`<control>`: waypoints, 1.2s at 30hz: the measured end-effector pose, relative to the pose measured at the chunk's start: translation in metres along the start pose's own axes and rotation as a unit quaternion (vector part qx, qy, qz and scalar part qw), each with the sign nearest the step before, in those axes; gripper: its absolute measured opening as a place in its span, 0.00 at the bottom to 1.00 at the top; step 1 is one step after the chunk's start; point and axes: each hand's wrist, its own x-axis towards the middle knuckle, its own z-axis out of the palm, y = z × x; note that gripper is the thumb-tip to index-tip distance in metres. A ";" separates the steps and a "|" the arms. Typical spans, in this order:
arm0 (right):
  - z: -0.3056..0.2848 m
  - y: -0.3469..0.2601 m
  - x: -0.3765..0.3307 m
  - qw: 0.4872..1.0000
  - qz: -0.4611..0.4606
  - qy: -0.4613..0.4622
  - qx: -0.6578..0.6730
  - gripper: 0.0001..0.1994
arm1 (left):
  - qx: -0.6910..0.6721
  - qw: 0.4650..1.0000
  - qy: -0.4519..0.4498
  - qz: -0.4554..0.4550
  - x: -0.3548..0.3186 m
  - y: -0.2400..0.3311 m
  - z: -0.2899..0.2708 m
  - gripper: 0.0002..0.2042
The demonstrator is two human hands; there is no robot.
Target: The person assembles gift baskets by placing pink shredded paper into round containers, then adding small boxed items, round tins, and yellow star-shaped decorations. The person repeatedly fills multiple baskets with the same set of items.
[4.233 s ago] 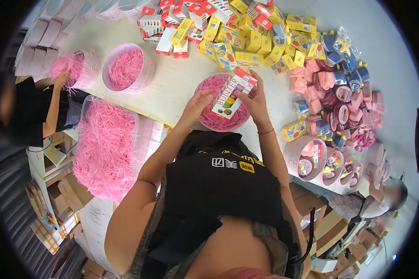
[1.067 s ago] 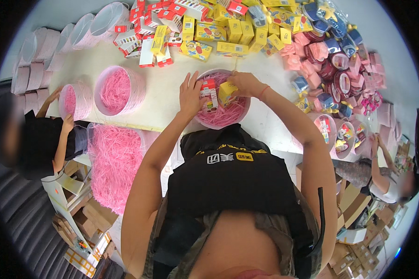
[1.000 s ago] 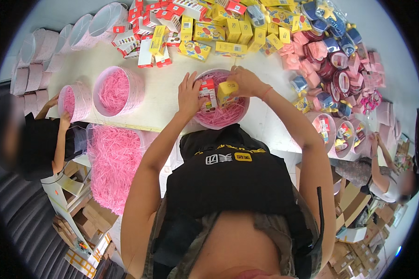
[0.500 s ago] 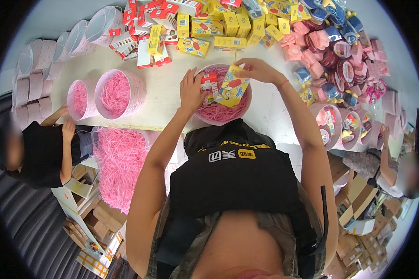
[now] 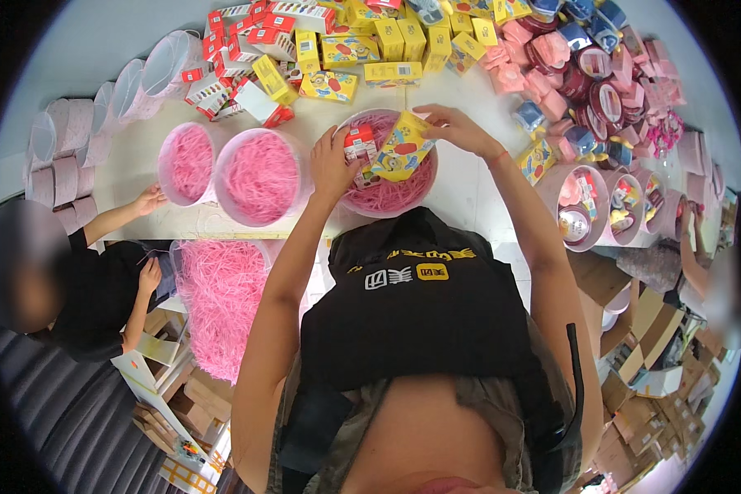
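A round pink bucket (image 5: 431, 188) stands on the table before me, filled with pink shredded paper. My left hand (image 5: 335, 165) is closed over its left rim, thumb inside by a red-and-white box (image 5: 360, 143) that rests on the shreds. A yellow cartoon-printed box (image 5: 403, 150) leans tilted in the bucket beside the red one. At its upper right corner my right hand (image 5: 455, 132) pinches it with thumb and fingertips.
Yellow boxes (image 5: 350, 51) and red-and-white boxes (image 5: 263, 103) are piled behind. Right: round tins (image 5: 606, 103), pink items and filled buckets (image 5: 583, 235). Left: two shred-filled buckets (image 5: 259, 177) near a co-worker's hand (image 5: 150, 200), a heap of shreds (image 5: 222, 305) below.
The two shred-filled buckets at left have slid right, toward my bucket, with the co-worker's arm stretched out behind them. My hands and the yellow box have barely shifted.
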 end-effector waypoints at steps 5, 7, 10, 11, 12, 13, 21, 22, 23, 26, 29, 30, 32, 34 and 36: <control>0.008 0.002 0.010 0.996 -0.037 -0.002 -0.085 0.19 | -0.049 0.999 -0.009 -0.010 0.004 0.009 -0.001 0.38; 0.006 -0.006 0.015 0.993 -0.022 0.000 -0.118 0.21 | -0.037 0.999 -0.006 0.002 0.004 0.009 -0.002 0.37; 0.003 -0.018 0.018 0.993 -0.004 0.018 -0.121 0.22 | 0.001 0.999 0.031 0.034 0.002 0.007 -0.005 0.36; 0.001 -0.020 0.018 0.993 0.003 0.028 -0.113 0.23 | 0.002 0.998 0.051 0.046 0.002 0.008 -0.008 0.35; -0.001 -0.022 0.016 0.995 0.015 0.050 -0.084 0.22 | 0.004 0.996 0.071 0.058 0.000 0.011 -0.011 0.35; 0.001 -0.024 0.013 0.996 0.028 0.072 -0.054 0.22 | -0.094 0.993 0.060 0.046 -0.002 0.018 -0.017 0.35; 0.019 -0.063 0.002 0.987 0.097 0.079 0.097 0.28 | -0.703 0.681 -0.127 -0.163 -0.016 0.075 -0.023 0.35; 0.014 -0.063 -0.001 0.989 0.086 0.086 0.084 0.29 | -0.841 0.452 -0.168 -0.247 -0.015 0.072 -0.024 0.36; 0.010 -0.063 -0.004 0.990 0.075 0.094 0.071 0.30 | -0.869 0.365 -0.187 -0.277 -0.019 0.067 -0.028 0.36; 0.007 -0.065 -0.011 0.994 0.033 0.101 0.018 0.26 | -0.911 0.257 -0.232 -0.225 -0.023 0.070 -0.032 0.36; 0.014 -0.069 -0.009 0.994 -0.018 0.093 0.058 0.27 | -0.914 0.243 -0.236 -0.225 -0.020 0.072 -0.028 0.37; 0.017 -0.072 -0.009 0.992 -0.027 0.087 0.085 0.26 | -0.916 0.234 -0.237 -0.222 -0.020 0.072 -0.026 0.37; 0.024 -0.076 -0.011 0.986 -0.043 0.081 0.137 0.25 | -0.910 0.262 -0.223 -0.233 -0.021 0.075 -0.027 0.37; 0.029 -0.077 -0.009 0.987 -0.093 0.078 0.105 0.23 | -0.898 0.297 -0.214 -0.243 -0.023 0.075 -0.024 0.35; 0.029 -0.071 -0.007 0.986 -0.113 0.093 0.076 0.24 | -0.828 0.466 -0.156 -0.271 -0.022 0.075 -0.018 0.30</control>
